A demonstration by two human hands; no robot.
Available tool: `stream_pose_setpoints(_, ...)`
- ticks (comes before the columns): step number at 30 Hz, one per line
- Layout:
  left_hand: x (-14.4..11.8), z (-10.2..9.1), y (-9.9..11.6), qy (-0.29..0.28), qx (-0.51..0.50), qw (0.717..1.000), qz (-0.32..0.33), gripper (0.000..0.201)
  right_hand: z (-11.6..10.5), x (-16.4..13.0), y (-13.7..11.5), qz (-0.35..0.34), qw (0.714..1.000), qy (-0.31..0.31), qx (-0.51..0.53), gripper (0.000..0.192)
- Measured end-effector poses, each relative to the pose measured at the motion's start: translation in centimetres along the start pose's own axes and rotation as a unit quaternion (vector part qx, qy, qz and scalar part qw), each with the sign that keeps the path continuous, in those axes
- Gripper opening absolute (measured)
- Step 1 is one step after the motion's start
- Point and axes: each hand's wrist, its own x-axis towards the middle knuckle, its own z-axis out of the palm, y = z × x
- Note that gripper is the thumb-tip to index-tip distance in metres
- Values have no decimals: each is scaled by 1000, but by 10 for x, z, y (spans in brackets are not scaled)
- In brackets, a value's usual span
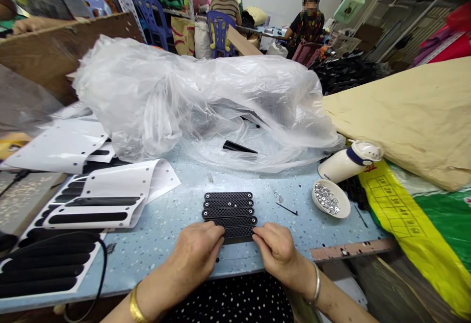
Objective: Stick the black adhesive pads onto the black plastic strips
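Several black textured strips (228, 209) lie side by side in a row on the light blue speckled table (158, 235), right in front of me. My left hand (196, 255) and my right hand (276, 251) each pinch one end of the nearest strip (238, 233), fingers curled over it. A gold bangle sits on my left wrist, a silver one on my right.
A big crumpled clear plastic bag (206, 102) fills the table's middle. White die-cut sheets (106, 198) with black slots lie left. A white bowl of small metal parts (330, 198) and a white bottle (349, 160) stand right, beside tan paper (412, 112). Two people sit far back.
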Motion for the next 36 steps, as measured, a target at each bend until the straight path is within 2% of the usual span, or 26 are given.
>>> stream_pose_setpoints(5, -5, -3, -2, 38, -26, 999, 8, 23, 1, -1, 0, -14, 1000, -2, -8, 23)
stream_pose_setpoints(8, -12, -4, -1, 56, 7, 998, 28, 29, 0, -2, 0, -21, 1000, -10, -14, 23)
stream_pose_setpoints(12, -27, -3, 1, -5, 105, 993, 56, 47, 1, -2, 0, -30, 999, -7, -19, 22)
stream_pose_setpoints(15, -37, -1, 1, -23, 126, 991, 39, 53, 1, -3, 1, -33, 999, -6, -18, 22)
stream_pose_setpoints(23, -52, -11, -8, 67, -5, 998, 6, 40, 0, -3, 0, -32, 999, -16, -11, 22)
stream_pose_setpoints(29, -64, -8, -17, 52, -86, 993, -62, 42, -1, -2, -1, -39, 999, -15, -13, 23)
stream_pose_setpoints(33, -64, -6, -20, 59, -24, 998, -7, 50, -2, -3, 0, -23, 1000, -15, 5, 21)
stream_pose_setpoints(36, -59, -8, -20, 74, 16, 997, 18, 46, -4, 1, -1, 3, 1000, 0, 31, 16)
